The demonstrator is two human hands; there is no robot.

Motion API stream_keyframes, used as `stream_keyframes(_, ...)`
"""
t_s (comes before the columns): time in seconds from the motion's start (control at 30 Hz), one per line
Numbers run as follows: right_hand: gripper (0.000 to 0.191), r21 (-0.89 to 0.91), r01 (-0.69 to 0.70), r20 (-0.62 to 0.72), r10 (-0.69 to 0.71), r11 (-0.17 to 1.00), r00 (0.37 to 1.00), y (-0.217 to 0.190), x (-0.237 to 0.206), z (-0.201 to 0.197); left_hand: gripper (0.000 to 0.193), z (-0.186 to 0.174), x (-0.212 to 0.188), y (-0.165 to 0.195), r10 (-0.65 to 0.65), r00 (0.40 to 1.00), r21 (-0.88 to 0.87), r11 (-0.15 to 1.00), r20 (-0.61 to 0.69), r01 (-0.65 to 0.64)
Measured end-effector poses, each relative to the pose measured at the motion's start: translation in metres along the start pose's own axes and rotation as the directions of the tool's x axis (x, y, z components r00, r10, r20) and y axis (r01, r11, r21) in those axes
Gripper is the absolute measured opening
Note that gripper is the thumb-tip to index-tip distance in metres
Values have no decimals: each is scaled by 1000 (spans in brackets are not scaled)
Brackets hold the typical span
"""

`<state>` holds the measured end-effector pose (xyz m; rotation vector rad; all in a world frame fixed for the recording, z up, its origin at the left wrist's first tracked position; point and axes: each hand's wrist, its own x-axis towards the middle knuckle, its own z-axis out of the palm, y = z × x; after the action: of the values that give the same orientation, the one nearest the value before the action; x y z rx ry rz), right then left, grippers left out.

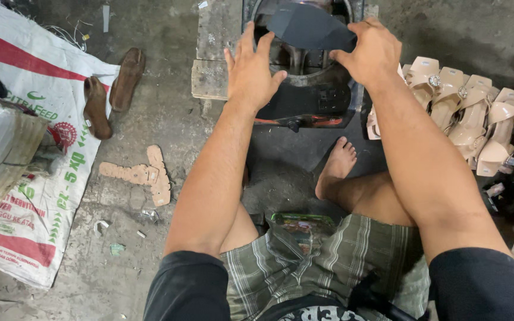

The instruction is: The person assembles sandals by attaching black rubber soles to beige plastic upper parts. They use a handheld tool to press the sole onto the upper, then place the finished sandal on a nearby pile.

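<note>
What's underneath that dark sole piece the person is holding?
Under the dark sole piece sits a black press machine with metal parts showing below its edge. The right hand grips the piece; the left hand rests beside it. What lies directly beneath is hidden.

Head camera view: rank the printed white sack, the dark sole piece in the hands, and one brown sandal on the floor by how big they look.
1. printed white sack
2. dark sole piece
3. brown sandal: looks slightly smaller, but it lies lower, farther from the camera, so ranks 2 and 3 are unsure.

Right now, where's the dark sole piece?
In the head view, top centre: the dark sole piece sits on the black press machine, between the left hand and right hand, with beige heeled sandals to its right.
</note>
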<state>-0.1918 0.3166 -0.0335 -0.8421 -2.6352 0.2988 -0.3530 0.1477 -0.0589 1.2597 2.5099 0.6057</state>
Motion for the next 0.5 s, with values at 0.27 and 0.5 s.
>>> stream_keyframes(0.27,58,-6,72,37,-72,997,997,14,-16,-19,60,7,-7,17,237,971,-51,970,-29,-238)
stream_keyframes(0.5,59,90,328,65,-334,941,940,4,-27,-30,52,-5,-9,12,352,933,-163,927,74,-337)
